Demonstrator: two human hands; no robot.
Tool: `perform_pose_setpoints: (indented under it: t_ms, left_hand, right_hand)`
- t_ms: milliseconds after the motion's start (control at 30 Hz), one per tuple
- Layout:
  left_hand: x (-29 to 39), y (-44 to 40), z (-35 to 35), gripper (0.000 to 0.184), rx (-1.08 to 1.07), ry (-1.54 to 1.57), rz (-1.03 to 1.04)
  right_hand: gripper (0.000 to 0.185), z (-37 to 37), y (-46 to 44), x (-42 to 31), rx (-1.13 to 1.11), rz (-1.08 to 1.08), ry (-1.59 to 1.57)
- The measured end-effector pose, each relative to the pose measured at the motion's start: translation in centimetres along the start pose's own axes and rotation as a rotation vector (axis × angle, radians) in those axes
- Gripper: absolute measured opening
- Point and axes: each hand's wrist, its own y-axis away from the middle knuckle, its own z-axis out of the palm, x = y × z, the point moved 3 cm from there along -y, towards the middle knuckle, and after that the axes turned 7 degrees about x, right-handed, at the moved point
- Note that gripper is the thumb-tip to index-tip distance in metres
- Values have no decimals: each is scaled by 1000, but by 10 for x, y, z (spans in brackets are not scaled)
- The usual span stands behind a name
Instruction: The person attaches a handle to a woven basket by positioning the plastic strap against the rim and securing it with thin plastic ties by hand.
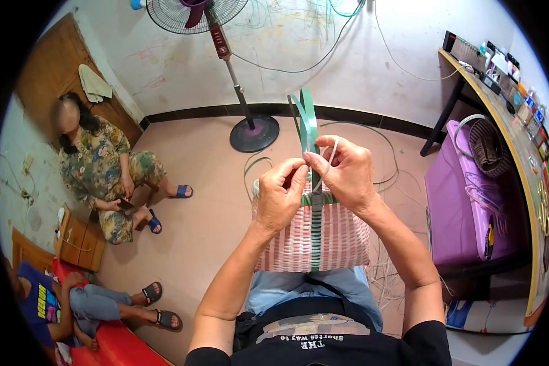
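Note:
On my lap rests a woven basket [287,238] in pink and white plastic strips, with a green-and-grey band down its middle. Green plastic straps [308,113] loop up from its rim like a handle. My left hand [280,195] is closed, thumb and forefinger pinching at the base of these straps. Held in a pinch by my right hand [348,174] is a thin pale strip [333,149] that curves beside the straps. The fingertips of both hands nearly meet, so the exact spot where strip and strap cross is partly hidden.
A standing fan [254,134] is ahead. Two people sit at left, one holding a phone [125,204]. At right, a purple bin [457,195] stands under a cluttered table [500,104]. Loose strips [390,280] lie on the floor beside the basket.

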Motion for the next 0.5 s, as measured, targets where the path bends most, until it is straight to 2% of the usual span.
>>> perform_pose_setpoints:
  t_ms: [133,267,400,500]
  left_hand:
    - [-1,0,0,13,-20,18,-3]
    - [0,0,2,11,24,71,-39]
    - [4,1,3,9,127,148,-110]
    - [6,0,2,10,86,124,-119]
  right_hand:
    - [16,5,-6,-3,-9,11,112]
    - [15,1,-10,-7,-105,194,37]
    - [11,-2,-6,1,-179,333,-230]
    - [7,2,2,14,-195,366,-518]
